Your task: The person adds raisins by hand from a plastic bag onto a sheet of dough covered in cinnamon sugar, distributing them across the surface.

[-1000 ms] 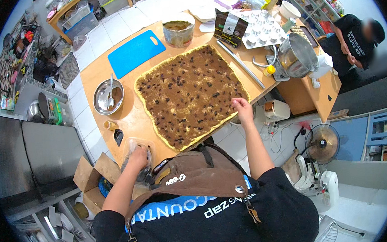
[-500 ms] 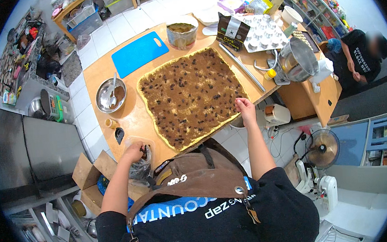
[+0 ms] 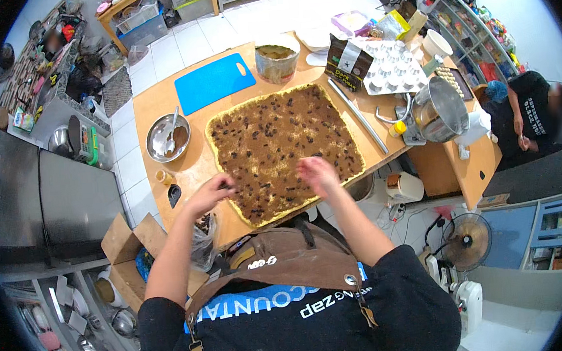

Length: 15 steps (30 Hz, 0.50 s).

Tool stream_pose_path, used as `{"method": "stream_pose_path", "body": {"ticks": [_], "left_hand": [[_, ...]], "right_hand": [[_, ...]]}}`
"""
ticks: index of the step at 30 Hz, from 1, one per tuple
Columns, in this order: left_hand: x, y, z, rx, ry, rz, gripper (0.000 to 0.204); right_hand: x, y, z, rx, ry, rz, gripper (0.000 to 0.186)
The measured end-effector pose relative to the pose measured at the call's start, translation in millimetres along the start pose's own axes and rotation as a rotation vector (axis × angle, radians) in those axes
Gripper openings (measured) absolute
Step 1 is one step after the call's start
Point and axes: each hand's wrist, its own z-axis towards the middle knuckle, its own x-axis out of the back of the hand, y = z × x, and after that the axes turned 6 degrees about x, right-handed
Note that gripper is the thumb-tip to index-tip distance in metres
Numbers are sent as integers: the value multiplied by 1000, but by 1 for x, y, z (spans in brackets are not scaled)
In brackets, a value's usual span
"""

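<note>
A sheet of dough (image 3: 268,143) with yellow edges lies on the wooden table, covered in brown filling and small dark pieces like raisins. My left hand (image 3: 215,194) is over its left edge, fingers curled around some dark pieces. My right hand (image 3: 319,178) hovers over the dough's lower right, fingers bent and slightly blurred; what they hold, if anything, is too small to make out. Below my left hand sits a plastic bag (image 3: 203,241) at the table's edge. A steel bowl with spoon (image 3: 159,139) stands at left.
Around the dough are a blue cutting board (image 3: 213,85), tub (image 3: 277,70), long metal rod (image 3: 370,129), white moulded tray (image 3: 391,68) and mixer bowl (image 3: 441,110). An open cardboard box (image 3: 122,254) is below left. A person (image 3: 533,109) is at the far right.
My left hand has come up out of the plastic bag to the dough's left edge. My right hand has moved left from the right edge over the dough.
</note>
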Motion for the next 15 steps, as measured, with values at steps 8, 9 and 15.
{"method": "stream_pose_path", "body": {"ticks": [8, 9, 15], "left_hand": [[-128, 66, 82, -292, 362, 775, 35], [-135, 67, 88, -347, 374, 825, 34], [-164, 72, 113, -484, 514, 961, 25]], "right_hand": [[-49, 0, 12, -397, -105, 571, 37], [-39, -5, 14, -401, -90, 566, 36], [4, -15, 30, -473, -101, 631, 33]]}}
